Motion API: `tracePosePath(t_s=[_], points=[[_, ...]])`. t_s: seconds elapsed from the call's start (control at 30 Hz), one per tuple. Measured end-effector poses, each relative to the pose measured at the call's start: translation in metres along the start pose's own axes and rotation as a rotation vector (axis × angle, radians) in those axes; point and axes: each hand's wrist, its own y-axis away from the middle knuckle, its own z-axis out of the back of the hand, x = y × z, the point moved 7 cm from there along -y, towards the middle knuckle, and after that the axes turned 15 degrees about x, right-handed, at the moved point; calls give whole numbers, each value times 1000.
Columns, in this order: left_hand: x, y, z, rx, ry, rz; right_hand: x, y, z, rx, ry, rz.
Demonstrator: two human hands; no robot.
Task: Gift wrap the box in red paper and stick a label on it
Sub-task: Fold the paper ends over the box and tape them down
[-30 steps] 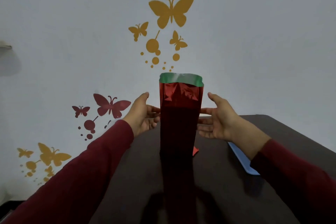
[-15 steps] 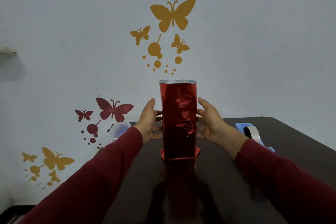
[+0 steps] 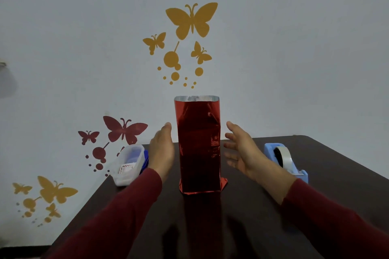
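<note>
A tall box wrapped in shiny red paper [image 3: 199, 149] stands upright on the dark table [image 3: 242, 227], with a silver edge at its top and small paper flaps sticking out at its base. My left hand [image 3: 162, 151] hovers just left of the box, fingers apart, not touching it. My right hand [image 3: 242, 151] is open a little to the right of the box, palm facing it, also apart from it. A white label [image 3: 125, 168] lies inside a clear plastic container.
The clear plastic container [image 3: 128, 164] sits at the table's far left edge with something blue behind it. A blue tape dispenser [image 3: 286, 161] with a white roll stands right of my right hand. A wall with butterfly stickers rises behind the table.
Both hands have let go of the box's sides and moved slightly outward. The box stays standing on its own. The view has tilted down a little.
</note>
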Motion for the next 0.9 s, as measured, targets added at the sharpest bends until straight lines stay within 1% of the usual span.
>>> tracePosePath(t_s=[0.07, 0.1, 0.13, 0.2, 0.3, 0.4, 0.47, 0.53, 0.57, 0.6, 0.63, 0.67, 0.73, 0.8, 0.83, 0.9], points=[[-22, 26, 0, -167, -152, -285, 1, 11, 8, -31, 15, 36], [-29, 39, -6, -197, -186, -408, 2, 17, 13, -50, 17, 58], [-35, 50, -14, -180, -213, -497, 5, 24, 18, -71, 23, 83], [-44, 63, -38, -89, -302, -639, 9, 39, 31, -128, 66, 136], [-56, 67, -81, 96, -424, -784, 15, 63, 52, -216, 228, 209], [-47, 54, -131, 329, -449, -792, 18, 86, 80, -321, 419, 207], [-34, 41, -161, 450, -497, -758, 22, 97, 104, -445, 635, 179], [-21, 29, -193, 596, -553, -688, 24, 106, 130, -572, 917, 91], [-14, 24, -206, 663, -590, -652, 21, 107, 144, -615, 1021, 14], [-8, 18, -218, 717, -638, -617, 19, 106, 154, -635, 1076, -57], [-2, 15, -230, 766, -683, -580, 13, 102, 166, -631, 1066, -130], [4, 11, -240, 808, -723, -535, 5, 99, 176, -611, 982, -201], [15, 4, -256, 883, -771, -461, -15, 90, 182, -515, 650, -320], [23, -2, -269, 938, -811, -425, -32, 82, 179, -392, 340, -368], [26, -5, -273, 954, -834, -414, -36, 80, 175, -350, 247, -379], [31, -9, -281, 983, -868, -408, -37, 77, 174, -308, 167, -389]])
